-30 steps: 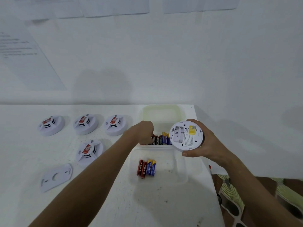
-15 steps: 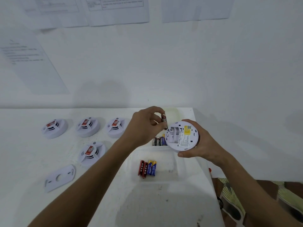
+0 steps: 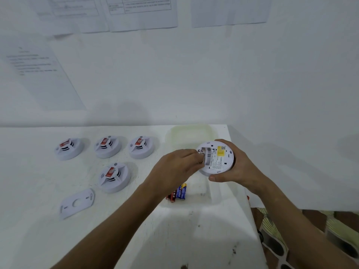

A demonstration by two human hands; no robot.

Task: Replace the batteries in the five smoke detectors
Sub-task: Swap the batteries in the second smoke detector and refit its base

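Low in the frame's centre, a few loose batteries lie in a shallow clear tray on the white table, and a detached cover plate sits at lower left. Just above the batteries, the left hand pinches a battery into the open slot of the smoke detector, which the right hand cups round its rim, held off the table. The battery is mostly hidden, so its polarity cannot be checked; reversed, it likely would not seat. Pushed at an angle, it could spring out. Four more detectors wait at left, with a second tray behind.
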